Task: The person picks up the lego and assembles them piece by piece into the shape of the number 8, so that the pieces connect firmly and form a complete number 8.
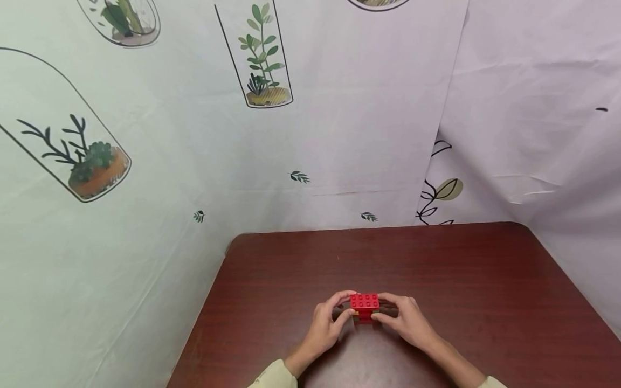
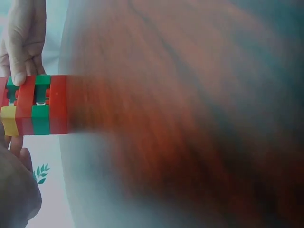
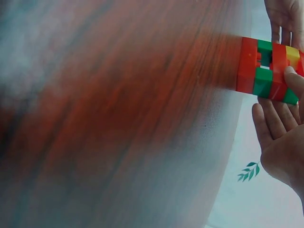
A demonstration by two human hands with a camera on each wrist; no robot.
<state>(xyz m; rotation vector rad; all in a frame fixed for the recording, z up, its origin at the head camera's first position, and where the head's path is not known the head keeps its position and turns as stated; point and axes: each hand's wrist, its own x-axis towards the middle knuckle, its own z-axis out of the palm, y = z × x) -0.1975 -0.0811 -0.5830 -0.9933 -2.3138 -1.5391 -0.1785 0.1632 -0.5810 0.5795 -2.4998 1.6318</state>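
A stack of toy building blocks (image 1: 365, 302) stands upright on the table between the two hands. Its top is a red block (image 1: 364, 297) with rows of studs. In the left wrist view, red layers alternate with small blocks: two green ones above the red base (image 2: 59, 105), then a yellow block (image 2: 9, 120) and a green one higher up. Gaps show between these small blocks. My left hand (image 1: 325, 325) grips the stack's left side near the top, thumb in front. From the right, my right hand (image 1: 408, 321) holds the opposite side, its thumb on the front face.
The dark reddish-brown table (image 1: 291, 264) has rounded far corners. White cloth (image 1: 339, 145) printed with plants hangs behind it and along the left side. More pale, wrinkled cloth (image 1: 548, 134) hangs at the right.
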